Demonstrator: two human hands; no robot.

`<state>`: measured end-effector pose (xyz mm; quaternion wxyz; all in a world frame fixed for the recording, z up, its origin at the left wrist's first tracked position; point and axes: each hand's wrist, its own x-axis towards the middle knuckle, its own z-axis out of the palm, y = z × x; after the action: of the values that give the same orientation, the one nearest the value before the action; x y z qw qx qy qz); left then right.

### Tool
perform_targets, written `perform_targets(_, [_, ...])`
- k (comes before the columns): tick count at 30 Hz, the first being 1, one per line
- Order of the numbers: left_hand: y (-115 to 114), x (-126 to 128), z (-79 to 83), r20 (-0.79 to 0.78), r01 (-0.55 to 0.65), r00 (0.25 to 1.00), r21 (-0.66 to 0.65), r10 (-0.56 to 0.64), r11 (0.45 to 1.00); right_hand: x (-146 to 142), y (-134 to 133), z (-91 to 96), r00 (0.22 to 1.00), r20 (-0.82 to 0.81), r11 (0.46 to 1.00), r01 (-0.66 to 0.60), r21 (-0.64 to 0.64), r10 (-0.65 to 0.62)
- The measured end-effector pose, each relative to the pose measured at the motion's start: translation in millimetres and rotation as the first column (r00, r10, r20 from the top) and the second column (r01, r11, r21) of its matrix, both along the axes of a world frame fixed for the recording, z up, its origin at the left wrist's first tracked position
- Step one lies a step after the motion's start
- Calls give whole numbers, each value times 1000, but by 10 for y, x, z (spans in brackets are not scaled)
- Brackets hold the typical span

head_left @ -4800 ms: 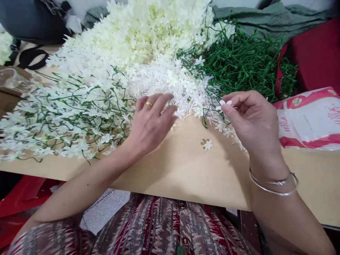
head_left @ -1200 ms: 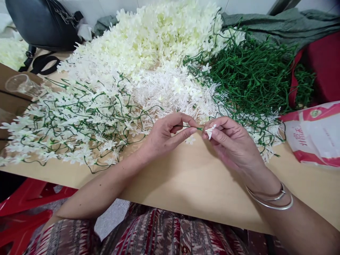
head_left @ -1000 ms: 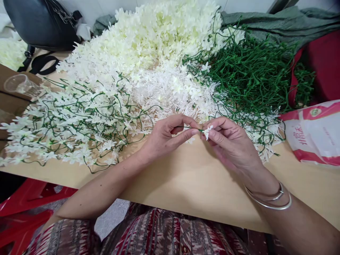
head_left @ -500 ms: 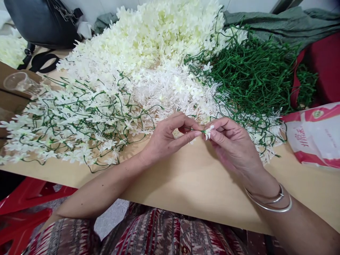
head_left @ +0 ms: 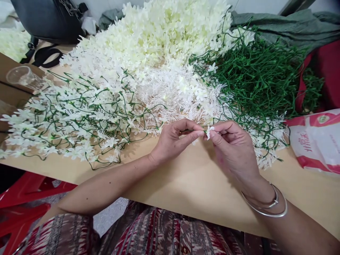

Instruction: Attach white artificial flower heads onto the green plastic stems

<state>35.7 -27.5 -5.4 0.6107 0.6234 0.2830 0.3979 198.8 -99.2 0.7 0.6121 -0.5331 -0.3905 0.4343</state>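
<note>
Smooth tbl [head_left: 186, 184]; L hand [head_left: 172, 141] tight on thin stem [head_left: 205, 131], R hand [head_left: 236, 148] on wht flower [head_left: 209, 133]

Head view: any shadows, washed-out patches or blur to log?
Head view: soft shadows on the table beneath the left hand and right hand; head view: the pale flower heap looks nearly washed out on top; head view: fine detail on the pinched blossom is soft.

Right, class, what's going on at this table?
A person's right hand holds a small white flower, while the left hand pinches a green stem beside it. How far the two are joined is too small to tell. Stemmed flowers lie to the left, loose green stems to the right, a heap of pale blossoms behind.
</note>
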Motion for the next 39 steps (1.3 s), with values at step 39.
perform_targets(39, [1,11,-56,81,59,995,-129,-49,990,76,110,-71,959,-212,974,-210,-86,188])
